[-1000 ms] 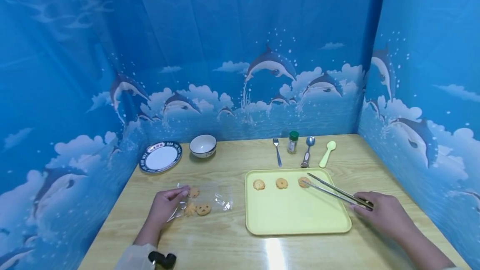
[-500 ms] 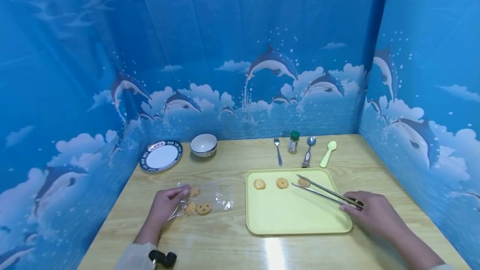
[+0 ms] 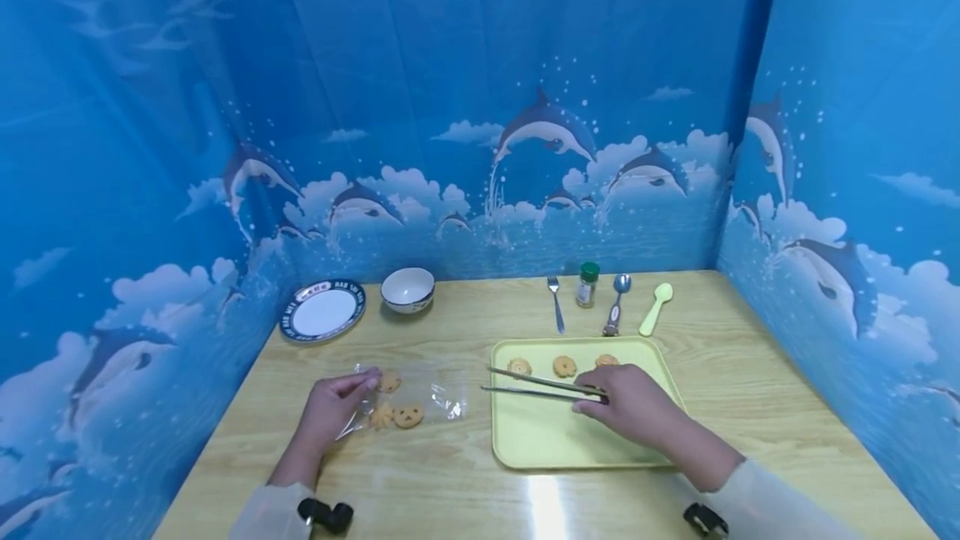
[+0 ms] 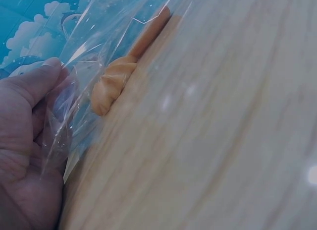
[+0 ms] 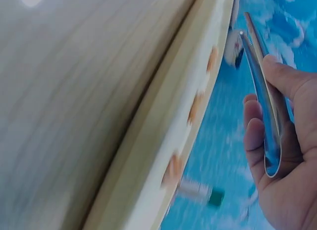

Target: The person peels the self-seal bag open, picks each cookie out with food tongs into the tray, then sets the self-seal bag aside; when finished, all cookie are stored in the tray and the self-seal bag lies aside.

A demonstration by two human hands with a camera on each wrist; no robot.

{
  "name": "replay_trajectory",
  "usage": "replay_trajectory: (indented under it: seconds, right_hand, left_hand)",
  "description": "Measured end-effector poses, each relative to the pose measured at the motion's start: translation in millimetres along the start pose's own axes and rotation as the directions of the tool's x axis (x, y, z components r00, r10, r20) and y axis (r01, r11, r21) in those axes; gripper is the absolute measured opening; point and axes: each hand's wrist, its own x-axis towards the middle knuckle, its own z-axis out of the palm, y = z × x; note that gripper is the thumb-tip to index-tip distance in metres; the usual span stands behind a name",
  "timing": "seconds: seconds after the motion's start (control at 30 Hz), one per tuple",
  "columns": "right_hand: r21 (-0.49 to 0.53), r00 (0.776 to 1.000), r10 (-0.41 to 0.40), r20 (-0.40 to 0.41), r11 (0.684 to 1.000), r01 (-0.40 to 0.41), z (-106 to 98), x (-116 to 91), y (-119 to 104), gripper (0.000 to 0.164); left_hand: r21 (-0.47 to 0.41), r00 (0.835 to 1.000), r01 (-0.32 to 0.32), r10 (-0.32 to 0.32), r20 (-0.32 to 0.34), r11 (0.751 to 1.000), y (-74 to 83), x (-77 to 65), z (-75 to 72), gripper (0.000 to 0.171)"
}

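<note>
My left hand [image 3: 333,411] pinches the edge of a clear plastic bag [image 3: 442,394] at the left of the table. Inside the bag lie three cookies, among them a round one with a face [image 3: 408,416] and a ridged one [image 4: 115,84]. Metal tongs [image 3: 543,386] are gripped in my right hand [image 3: 633,402], over the yellow tray [image 3: 555,444]. Their tips point left, apart, with nothing between them, near the tray's left rim. On the tray a row of three cookies runs along the back: a left one [image 3: 518,366], a middle one [image 3: 564,366] and a right one [image 3: 606,360], partly behind my hand.
Behind the tray lie a fork [image 3: 556,304], a metal spoon [image 3: 617,304] and a light green spoon [image 3: 656,308], with a green-capped jar [image 3: 587,284] standing among them. A blue-rimmed plate [image 3: 322,312] and a white bowl [image 3: 407,290] are at the back left, by the dolphin curtain [image 3: 465,107].
My right hand has swung the tongs left across the tray, away from the right cookie, which stays on the tray. My left hand keeps its pinch on the bag.
</note>
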Motion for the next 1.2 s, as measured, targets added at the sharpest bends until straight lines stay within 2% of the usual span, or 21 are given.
replay_trajectory:
  seconds: [0.2, 0.4, 0.7, 0.9, 1.1, 1.2]
  right_hand:
    - [-0.01, 0.995, -0.095, 0.02, 0.995, 0.095, 18.7, 25.8, -27.3, 0.034]
    - [0.044, 0.99, -0.113, 0.083, 0.993, 0.11, 32.2, 38.1, -38.4, 0.036]
    - [0.143, 0.975, -0.161, 0.153, 0.98, 0.14, 38.7, 49.9, -53.2, 0.03]
    - [0.139, 0.986, -0.121, 0.111, 0.985, 0.105, 33.3, 46.9, -47.1, 0.031]
    - [0.137, 0.997, -0.028, 0.077, 0.99, 0.017, 25.2, 41.8, -30.3, 0.03]
    - [0.117, 0.998, -0.006, 0.055, 0.993, -0.001, 26.7, 40.6, -24.4, 0.027]
  left_hand:
    - [-0.007, 1.0, 0.002, -0.002, 0.0, 1.0, 0.8, -1.4, -0.2, 0.03]
    - [0.003, 1.0, -0.005, 0.005, -0.01, 1.0, 0.6, -2.1, 1.6, 0.029]
    - [-0.003, 0.995, -0.083, 0.083, -0.063, 0.997, -2.5, -2.5, 5.0, 0.027]
    - [-0.018, 0.992, -0.117, 0.116, -0.056, 0.993, -3.4, -1.7, 7.7, 0.027]
    - [0.004, 0.997, -0.071, 0.071, -0.038, 0.997, -3.4, -1.3, 3.0, 0.027]
    - [0.0, 0.998, -0.061, 0.061, -0.031, 0.998, -3.0, -1.1, 1.5, 0.029]
